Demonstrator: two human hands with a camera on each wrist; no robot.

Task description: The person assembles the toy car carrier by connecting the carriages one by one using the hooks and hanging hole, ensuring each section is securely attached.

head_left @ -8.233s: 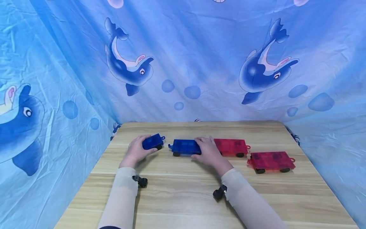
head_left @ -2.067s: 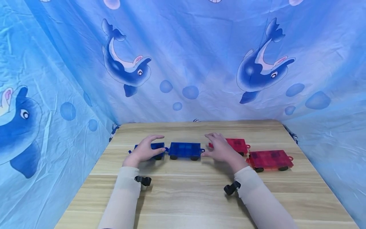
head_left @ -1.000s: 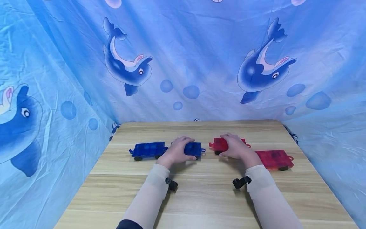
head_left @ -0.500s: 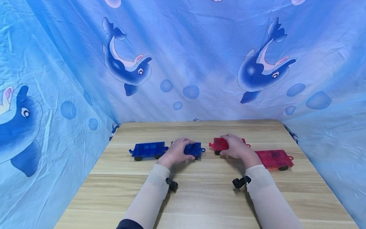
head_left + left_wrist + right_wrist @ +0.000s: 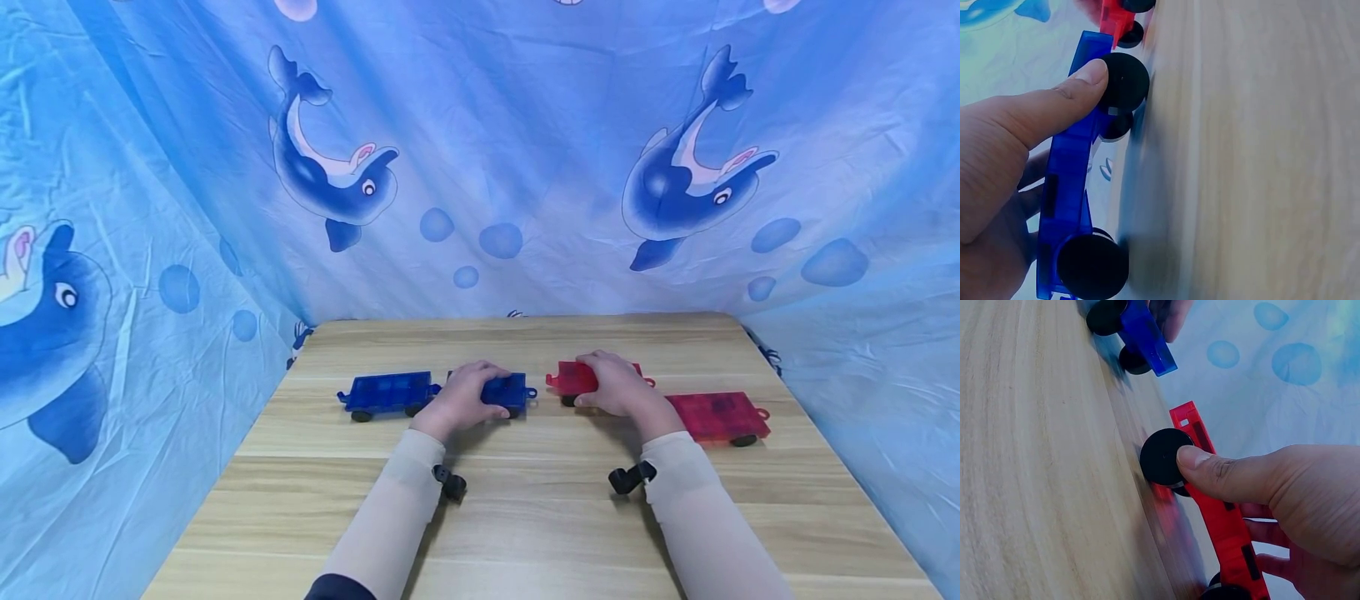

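Note:
In the head view, my left hand (image 5: 461, 400) grips a blue toy train car (image 5: 506, 390), its thumb on the near side. The left wrist view shows that blue car (image 5: 1069, 169) with the thumb by a black wheel. To its left stands another blue train car (image 5: 390, 393); my hand hides where the two meet. My right hand (image 5: 618, 386) holds a red toy train car (image 5: 575, 377) by its sides, thumb against a wheel in the right wrist view. A small gap separates the blue car's ring from the red car's hook. Both held cars stand on the table.
A second red train car (image 5: 718, 417) stands to the right, nearer me, partly behind the right wrist. The wooden table (image 5: 480, 517) ends at a blue dolphin-print curtain (image 5: 480, 150) at the back and sides.
The blue cars, apart earlier, now stand close in a row. My left hand has moved from the left blue car to the second; my right hand from that one to the red car.

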